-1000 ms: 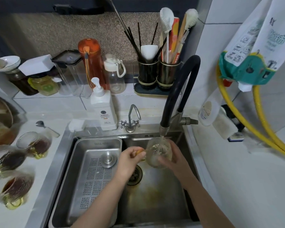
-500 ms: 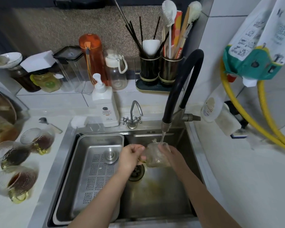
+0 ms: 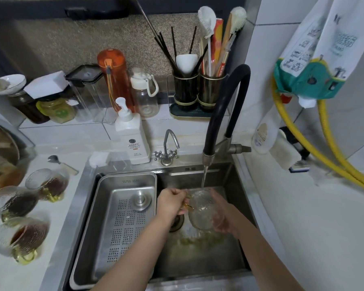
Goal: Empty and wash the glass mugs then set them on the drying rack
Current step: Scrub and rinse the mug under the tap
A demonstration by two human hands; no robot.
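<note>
A textured glass mug [image 3: 202, 208] with an amber handle is tilted over the sink [image 3: 200, 259] under the water running from the black faucet [image 3: 223, 114]. My left hand [image 3: 171, 201] grips the handle. My right hand [image 3: 224, 215] cups the mug's body from the right. Three more glass mugs [image 3: 51, 184] [image 3: 13, 203] [image 3: 19, 238] with dark drink in them stand on the counter at the left. A perforated steel drying tray [image 3: 122, 219] sits in the left half of the sink.
A white soap pump bottle [image 3: 132, 135] and a small tap [image 3: 168, 148] stand behind the sink. Bottles, jars and utensil holders [image 3: 198, 89] line the back ledge. A spoon [image 3: 61, 163] lies on the left counter. Yellow hoses [image 3: 332, 148] hang at the right.
The mug has tipped further over in the stream, and my right hand has slid round its side. Both hands stay over the drain.
</note>
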